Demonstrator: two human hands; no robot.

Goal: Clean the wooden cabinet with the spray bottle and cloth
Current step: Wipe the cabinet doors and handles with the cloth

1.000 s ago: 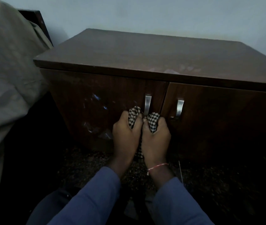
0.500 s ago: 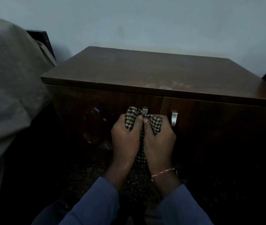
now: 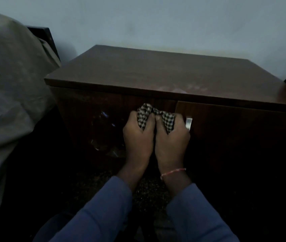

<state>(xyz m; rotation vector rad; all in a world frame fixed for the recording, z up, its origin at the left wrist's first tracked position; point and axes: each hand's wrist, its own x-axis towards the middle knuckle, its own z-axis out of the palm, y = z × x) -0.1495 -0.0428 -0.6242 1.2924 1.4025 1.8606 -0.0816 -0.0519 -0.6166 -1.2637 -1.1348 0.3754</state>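
Left hand (image 3: 137,137) and right hand (image 3: 172,137), side by side, both clench the checked cloth (image 3: 168,120). The cloth presses against the cabinet (image 3: 156,74) front, beside a handle (image 3: 188,122).

Two bare hands, the left hand (image 3: 137,137) and right hand (image 3: 172,138), emerge from long blue sleeves (image 3: 93,215) with plain cuffs; a thin pink-and-white thread bracelet (image 3: 172,172) circles the right wrist, and the fingers (image 3: 149,121) carry no rings

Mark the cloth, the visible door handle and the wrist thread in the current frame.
cloth (image 3: 143,117), head view, checkered bunch above the left thumb
door handle (image 3: 188,123), head view, middle of the metal strip
wrist thread (image 3: 172,172), head view, band across the right wrist
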